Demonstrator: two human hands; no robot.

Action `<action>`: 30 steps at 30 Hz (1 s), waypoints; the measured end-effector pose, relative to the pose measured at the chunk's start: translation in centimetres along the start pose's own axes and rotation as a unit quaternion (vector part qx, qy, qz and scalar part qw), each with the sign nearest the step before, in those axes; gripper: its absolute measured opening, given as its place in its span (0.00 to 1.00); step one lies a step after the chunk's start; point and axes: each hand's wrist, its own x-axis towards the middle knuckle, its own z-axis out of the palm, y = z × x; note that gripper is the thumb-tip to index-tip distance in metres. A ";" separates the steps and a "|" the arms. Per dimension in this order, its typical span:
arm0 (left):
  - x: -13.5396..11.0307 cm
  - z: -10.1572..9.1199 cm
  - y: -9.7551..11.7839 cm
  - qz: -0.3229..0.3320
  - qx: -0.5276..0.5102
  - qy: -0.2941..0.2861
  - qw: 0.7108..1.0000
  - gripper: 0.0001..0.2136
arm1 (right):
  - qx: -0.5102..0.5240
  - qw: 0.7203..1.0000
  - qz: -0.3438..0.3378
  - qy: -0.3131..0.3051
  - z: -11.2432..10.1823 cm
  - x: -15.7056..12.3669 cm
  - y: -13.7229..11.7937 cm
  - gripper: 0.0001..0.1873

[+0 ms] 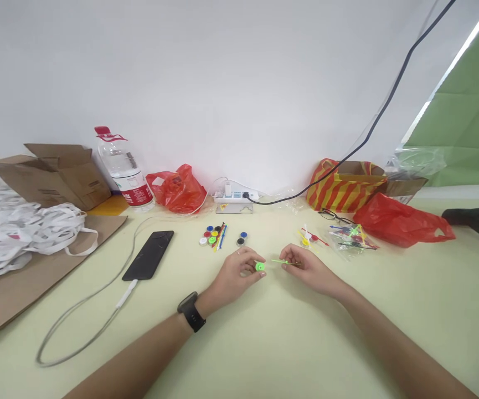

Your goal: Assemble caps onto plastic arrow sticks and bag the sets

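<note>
Between the thumb and fingers of my left hand (pixel 239 272) is a small green plastic disc (pixel 259 267) with a hole-like centre. My right hand (pixel 305 267) pinches a thin green plastic arrow (pixel 279 261), its free end pointing left toward the disc. A small gap separates the two green parts. Beyond my left hand lie a blue disc (pixel 243 235) and a black disc (pixel 241 241). Further left sits a group of coloured discs (pixel 207 234) beside several coloured arrows (pixel 222 237). Past my right hand are assembled-looking yellow, white and red pieces (pixel 305 242).
A phone (pixel 148 256) on a cable lies left, near white straps (pixel 27 233) on cardboard. Along the wall stand a large bottle (pixel 125 172), a red bag (pixel 178 188), a power strip (pixel 235 195) and a striped bag (pixel 326 188). A plastic bag of parts (pixel 352 239) lies right.
</note>
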 end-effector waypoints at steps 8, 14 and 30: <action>0.4 -0.3 0.0 -0.104 -0.085 0.029 0.991 0.15 | 0.033 0.999 0.009 -0.006 0.2 -0.2 -1.2 0.09; 0.4 -0.2 0.3 -0.101 -0.084 0.004 0.991 0.17 | 0.009 1.000 -0.011 0.002 0.9 -0.3 -1.5 0.13; 0.1 0.1 0.5 -0.067 -0.064 -0.035 0.995 0.16 | 0.082 0.993 -0.076 0.037 2.7 -0.2 -1.5 0.13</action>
